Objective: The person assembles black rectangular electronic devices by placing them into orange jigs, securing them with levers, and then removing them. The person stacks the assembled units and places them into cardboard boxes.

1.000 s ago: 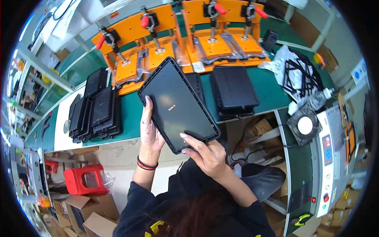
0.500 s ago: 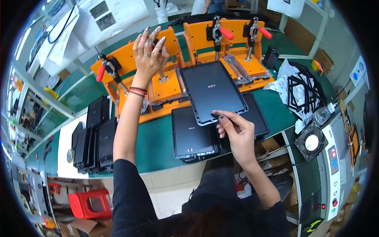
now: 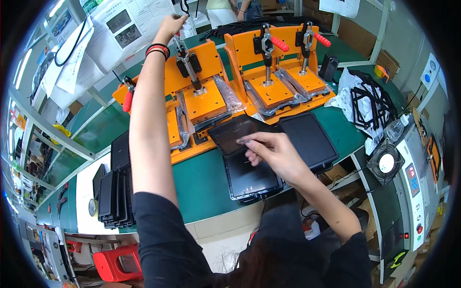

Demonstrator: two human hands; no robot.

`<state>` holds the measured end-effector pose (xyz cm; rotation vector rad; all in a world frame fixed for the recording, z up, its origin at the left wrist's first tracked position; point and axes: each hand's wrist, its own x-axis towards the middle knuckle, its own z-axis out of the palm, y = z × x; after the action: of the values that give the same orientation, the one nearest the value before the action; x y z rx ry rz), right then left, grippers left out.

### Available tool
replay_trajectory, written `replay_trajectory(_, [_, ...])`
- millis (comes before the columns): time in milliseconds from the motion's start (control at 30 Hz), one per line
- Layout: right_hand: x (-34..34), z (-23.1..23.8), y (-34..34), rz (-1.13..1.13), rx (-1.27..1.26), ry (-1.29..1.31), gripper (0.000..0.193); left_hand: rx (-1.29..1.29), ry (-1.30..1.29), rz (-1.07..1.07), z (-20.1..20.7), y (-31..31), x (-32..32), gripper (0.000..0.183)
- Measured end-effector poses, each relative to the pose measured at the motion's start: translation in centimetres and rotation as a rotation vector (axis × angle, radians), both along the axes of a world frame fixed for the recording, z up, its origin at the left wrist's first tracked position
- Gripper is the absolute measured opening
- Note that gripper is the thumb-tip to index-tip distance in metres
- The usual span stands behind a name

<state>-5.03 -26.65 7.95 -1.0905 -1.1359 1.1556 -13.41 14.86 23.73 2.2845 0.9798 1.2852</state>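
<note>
My left hand (image 3: 171, 28) reaches far up over the left orange fixture (image 3: 204, 103). Its fingers are curled at the top of a toggle clamp (image 3: 187, 62), whose red handle shows only as a sliver beneath them. My right hand (image 3: 276, 153) pinches the near edge of a thin black rectangular panel (image 3: 228, 130), tilted and a little blurred; the fingers partly cover that edge. Directly below lies a stack of black panels (image 3: 249, 177), with a black tray-like panel (image 3: 307, 139) to its right.
A second orange fixture (image 3: 269, 93) with red-handled clamps stands behind. More black panels (image 3: 115, 192) are stacked at left. At right are black frames (image 3: 372, 105) on white wrapping, a small fan (image 3: 382, 163) and a control box (image 3: 413, 192). A red stool (image 3: 115, 264) stands below.
My left hand has risen and closed at the clamp's top; its fingers were spread before. The black panel has dropped and tilted, and my right hand has moved left with it.
</note>
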Motion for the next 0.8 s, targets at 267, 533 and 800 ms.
replay_trajectory(267, [-0.4,-2.3,4.3,-0.018,0.097,-0.081,0.023,0.587,-0.130,-0.063,-3.5,-18.0,-4.5,0.016])
replay_trajectory(533, [-0.6,-2.3,4.3,-0.001,0.104,-0.079,0.020,0.415,0.725,0.044,-21.0,-26.1,-13.2,0.033])
replay_trajectory(800, [1.2,-2.0,3.4,-0.018,0.067,-0.092,0.023,0.739,0.968,0.109,-22.6,-23.5,-10.2,0.035])
